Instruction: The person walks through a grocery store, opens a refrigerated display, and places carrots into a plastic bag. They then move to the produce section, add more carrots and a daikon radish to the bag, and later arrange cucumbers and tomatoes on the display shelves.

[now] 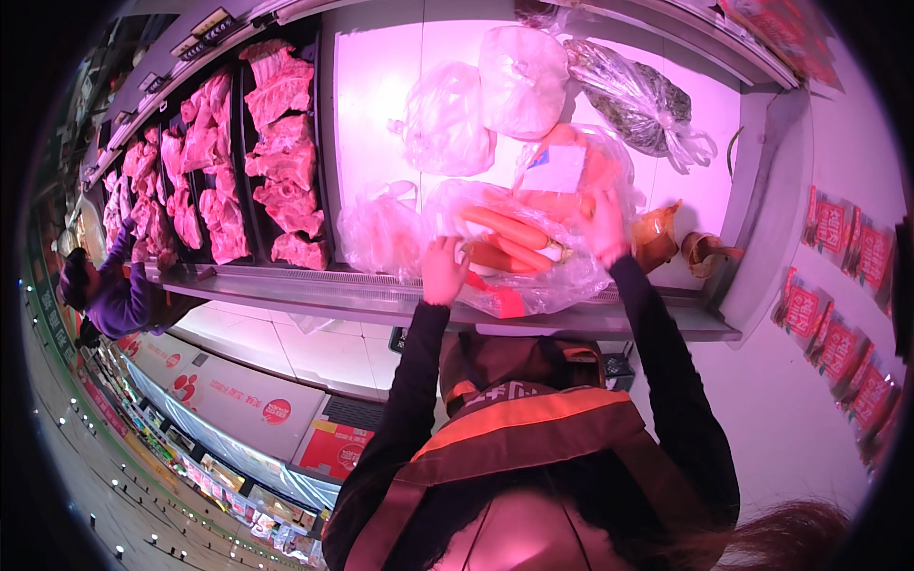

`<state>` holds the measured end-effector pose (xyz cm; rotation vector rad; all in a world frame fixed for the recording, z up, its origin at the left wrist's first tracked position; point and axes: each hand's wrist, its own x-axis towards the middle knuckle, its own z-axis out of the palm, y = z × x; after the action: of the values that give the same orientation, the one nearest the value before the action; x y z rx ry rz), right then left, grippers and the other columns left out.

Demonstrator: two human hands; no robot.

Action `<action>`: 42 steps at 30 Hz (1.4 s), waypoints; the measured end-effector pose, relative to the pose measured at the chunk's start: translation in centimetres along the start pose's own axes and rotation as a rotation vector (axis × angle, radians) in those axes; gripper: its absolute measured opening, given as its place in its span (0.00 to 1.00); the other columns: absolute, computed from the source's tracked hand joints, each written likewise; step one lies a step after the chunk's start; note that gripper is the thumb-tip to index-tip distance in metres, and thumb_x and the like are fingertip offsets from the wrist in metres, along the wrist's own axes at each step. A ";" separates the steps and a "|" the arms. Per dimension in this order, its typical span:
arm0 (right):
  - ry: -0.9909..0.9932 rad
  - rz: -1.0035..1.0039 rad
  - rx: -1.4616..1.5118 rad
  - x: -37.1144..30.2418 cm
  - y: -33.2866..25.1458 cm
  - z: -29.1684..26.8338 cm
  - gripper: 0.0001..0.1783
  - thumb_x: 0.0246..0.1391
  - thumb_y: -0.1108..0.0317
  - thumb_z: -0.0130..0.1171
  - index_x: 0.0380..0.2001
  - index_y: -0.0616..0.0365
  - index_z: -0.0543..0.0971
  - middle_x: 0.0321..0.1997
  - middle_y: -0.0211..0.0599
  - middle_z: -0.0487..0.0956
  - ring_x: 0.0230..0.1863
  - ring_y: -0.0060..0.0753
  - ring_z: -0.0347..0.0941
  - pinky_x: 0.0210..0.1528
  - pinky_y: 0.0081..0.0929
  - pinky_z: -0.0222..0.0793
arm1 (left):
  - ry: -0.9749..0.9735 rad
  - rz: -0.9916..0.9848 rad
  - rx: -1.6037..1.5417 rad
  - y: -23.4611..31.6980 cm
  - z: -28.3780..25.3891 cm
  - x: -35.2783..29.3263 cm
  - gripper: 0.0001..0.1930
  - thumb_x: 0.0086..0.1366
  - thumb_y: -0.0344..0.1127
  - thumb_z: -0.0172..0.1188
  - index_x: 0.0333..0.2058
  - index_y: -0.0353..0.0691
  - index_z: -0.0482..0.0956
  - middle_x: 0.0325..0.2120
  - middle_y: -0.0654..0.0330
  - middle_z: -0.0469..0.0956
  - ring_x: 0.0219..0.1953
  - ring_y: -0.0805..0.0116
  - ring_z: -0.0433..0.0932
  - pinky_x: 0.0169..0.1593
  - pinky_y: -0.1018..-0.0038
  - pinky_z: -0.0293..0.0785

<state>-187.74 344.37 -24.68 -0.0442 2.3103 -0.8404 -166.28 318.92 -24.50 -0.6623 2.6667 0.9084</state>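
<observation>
**A:** What are the fingers doing?

**B:** The left hand [443, 271] is pressing loosely spread fingertips against the near side of a clear plastic bag of carrots [519, 249]. It is touching the bag, not clenching it. The right hand [606, 228] is lying on the bag's far right side; I cannot tell whether those fingers are pinching the plastic. Both seem to be steadying the bag so it isn't sliding off.

**A:** Where is the bag sitting?

**B:** At the front edge of a white counter [381, 86] glowing under pink light, just behind its metal rail [314, 285].

**A:** And around it?

**B:** A smaller crumpled clear bag [381, 233] is touching its left side. Further back, two pale bagged items [486, 100] and a bag of dark greens [638, 95] are lying toward the rear edge. Left of the counter, black trays are holding raw meat cuts [281, 152], probably kept apart from the produce. Far left, another person in a purple sleeve [119, 295] is reaching toward the trays.
</observation>
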 end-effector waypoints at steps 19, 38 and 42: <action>0.143 -0.202 -0.241 -9.2 9.3 8.5 0.22 0.49 0.68 0.68 0.48 0.58 0.76 0.50 0.45 0.75 0.48 0.52 0.74 0.51 0.43 0.71 | -0.167 -0.086 0.264 -7.3 1.8 2.2 0.21 0.65 0.31 0.48 0.56 0.54 0.76 0.31 0.46 0.83 0.34 0.46 0.83 0.38 0.51 0.76; -0.024 0.126 1.043 -19.0 3.6 -1.1 0.13 0.57 0.71 0.51 0.46 0.56 0.76 0.30 0.28 0.75 0.22 0.22 0.68 0.19 0.19 0.60 | 0.446 -0.378 -1.626 -3.9 -8.7 -13.7 0.04 0.61 0.29 0.53 0.31 0.45 0.75 0.24 0.69 0.71 0.24 0.78 0.70 0.28 0.80 0.64; -0.094 -0.028 1.034 -22.8 -7.1 -4.2 0.12 0.53 0.73 0.51 0.43 0.55 0.75 0.20 0.24 0.65 0.17 0.19 0.57 0.21 0.23 0.54 | 0.717 -0.229 -1.552 -2.9 -12.6 -23.4 0.06 0.63 0.26 0.48 0.27 0.43 0.71 0.23 0.69 0.69 0.23 0.80 0.66 0.28 0.82 0.62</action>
<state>-173.95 346.72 -4.91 0.3250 1.5504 -1.8810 -145.58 316.91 -7.66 -1.7117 1.6122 3.0091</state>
